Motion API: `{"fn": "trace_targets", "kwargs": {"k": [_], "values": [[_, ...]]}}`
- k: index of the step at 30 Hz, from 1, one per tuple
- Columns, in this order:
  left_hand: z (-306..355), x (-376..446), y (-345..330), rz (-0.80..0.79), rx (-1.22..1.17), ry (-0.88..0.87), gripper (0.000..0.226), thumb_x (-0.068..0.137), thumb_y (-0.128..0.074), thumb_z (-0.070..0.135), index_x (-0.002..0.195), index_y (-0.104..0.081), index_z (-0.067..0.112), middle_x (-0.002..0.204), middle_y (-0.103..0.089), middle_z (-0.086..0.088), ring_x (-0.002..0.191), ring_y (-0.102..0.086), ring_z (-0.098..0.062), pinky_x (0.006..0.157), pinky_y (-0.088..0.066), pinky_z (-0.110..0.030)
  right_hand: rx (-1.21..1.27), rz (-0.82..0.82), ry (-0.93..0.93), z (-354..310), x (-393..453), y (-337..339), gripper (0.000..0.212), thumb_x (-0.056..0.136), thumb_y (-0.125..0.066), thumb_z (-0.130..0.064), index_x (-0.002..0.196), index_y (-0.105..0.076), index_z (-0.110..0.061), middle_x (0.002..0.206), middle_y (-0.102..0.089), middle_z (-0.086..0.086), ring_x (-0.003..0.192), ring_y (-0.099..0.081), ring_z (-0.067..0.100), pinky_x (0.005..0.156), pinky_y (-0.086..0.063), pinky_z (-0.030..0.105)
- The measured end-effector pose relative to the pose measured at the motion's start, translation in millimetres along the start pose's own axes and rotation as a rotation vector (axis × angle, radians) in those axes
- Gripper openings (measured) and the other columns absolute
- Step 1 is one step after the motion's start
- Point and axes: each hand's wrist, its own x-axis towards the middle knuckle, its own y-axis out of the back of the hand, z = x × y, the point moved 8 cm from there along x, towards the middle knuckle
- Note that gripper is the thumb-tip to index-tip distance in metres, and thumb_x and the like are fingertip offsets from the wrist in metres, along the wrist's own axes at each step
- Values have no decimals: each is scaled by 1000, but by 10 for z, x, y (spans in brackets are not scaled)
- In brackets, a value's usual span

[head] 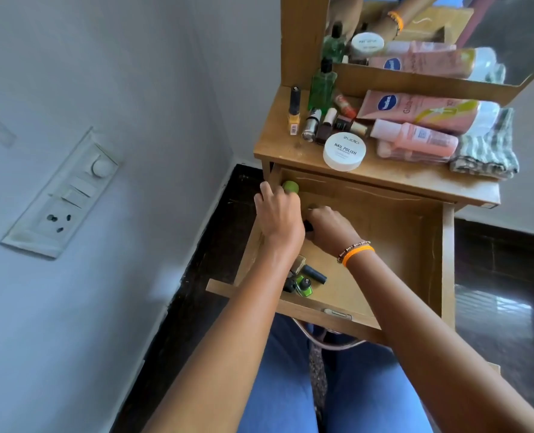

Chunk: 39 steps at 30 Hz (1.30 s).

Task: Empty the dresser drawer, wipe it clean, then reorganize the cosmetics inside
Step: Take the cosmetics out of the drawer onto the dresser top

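A pale blue wall with a white switch plate (61, 195) flanks a wooden dressing table (278, 145) on a dark floor. Nearest, the pulled-out wooden drawer (393, 239) holds a cluster of small green and dark nail polish bottles (304, 279) at its front left. Farther in, the left hand (279, 214) curls its grip around a round lime-green object (290, 186) at the back left corner. Beside it, the right hand (329, 228), orange band at the wrist, grips a small dark-capped item (308, 225). On the table top beyond lie a white round nail polish remover jar (344, 150), pink lotion tubes (415, 110), a green glass bottle (321, 85) and a folded striped cloth (486, 148).
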Motion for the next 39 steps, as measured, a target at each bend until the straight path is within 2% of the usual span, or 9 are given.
{"fn": "trace_targets", "kwargs": {"k": [7, 11, 16, 21, 25, 29, 32, 35, 39], "values": [[82, -59, -313, -129, 339, -47, 19, 88, -62, 25, 104, -64, 15, 108, -65, -3, 124, -39, -26, 92, -35, -33, 9, 95, -192, 586, -302, 132, 28, 84, -60, -15, 111, -61, -8, 112, -61, 14, 108, -54, 34, 88, -47, 36], [105, -59, -318, -97, 337, -46, 14, 85, -64, 25, 97, -64, 16, 99, -68, -4, 121, -41, -25, 92, -34, -33, 184, 208, -242, 723, -561, 339, 27, 85, -62, -18, 111, -63, -10, 108, -62, 12, 105, -54, 32, 83, -43, 33], [-55, -51, -59, 38, -20, 61, 11, 83, -64, 20, 87, -67, 10, 92, -70, -9, 109, -46, -28, 91, -31, -38, 334, 318, -189, 637, -670, 517, 27, 86, -63, -20, 111, -64, -14, 101, -63, 8, 95, -55, 26, 75, -33, 24], [-305, -65, 208, 94, -465, 138, 25, 77, -70, 24, 101, -70, 15, 90, -71, -2, 91, -57, -20, 61, -39, -28, 562, 461, -127, 438, -725, 735, 24, 83, -65, -14, 107, -66, -14, 101, -61, 3, 85, -51, 13, 76, -34, 15], [-509, -74, 404, 153, -868, 220, 27, 73, -74, 22, 99, -70, 18, 90, -71, 4, 85, -66, -12, 73, -54, -28, 796, 566, -94, 318, -714, 905, 17, 79, -70, -14, 95, -64, -16, 90, -55, -1, 74, -52, 6, 68, -39, 9], [-559, 30, 746, 277, -1159, 187, 34, 78, -72, 15, 111, -67, 11, 102, -67, 4, 92, -62, -7, 72, -48, -9, 907, 665, -76, 173, -593, 1162, 20, 84, -66, -23, 102, -62, -14, 92, -58, 0, 74, -56, 11, 67, -48, 19], [-506, 194, 931, 321, -1169, 135, 39, 83, -70, 16, 120, -61, 11, 119, -63, -1, 105, -59, -10, 83, -51, -16, 864, 688, -36, 13, -408, 1366, 24, 90, -58, -26, 112, -56, -16, 94, -61, 0, 65, -59, 17, 62, -52, 22], [-464, 350, 1012, 361, -1115, 87, 39, 84, -69, 17, 121, -60, 10, 122, -62, -4, 109, -56, -11, 89, -51, -26, 723, 725, -28, -75, -199, 1507, 31, 88, -60, -29, 113, -55, -11, 92, -65, 6, 75, -64, 27, 72, -55, 40], [-374, 541, 1012, 378, -1082, 43, 39, 83, -69, 13, 120, -61, 7, 122, -63, -6, 111, -55, -12, 90, -45, -19, 564, 699, -22, -110, 55, 1524, 33, 87, -62, -31, 112, -57, -10, 102, -66, 12, 94, -61, 29, 77, -48, 35]]}}
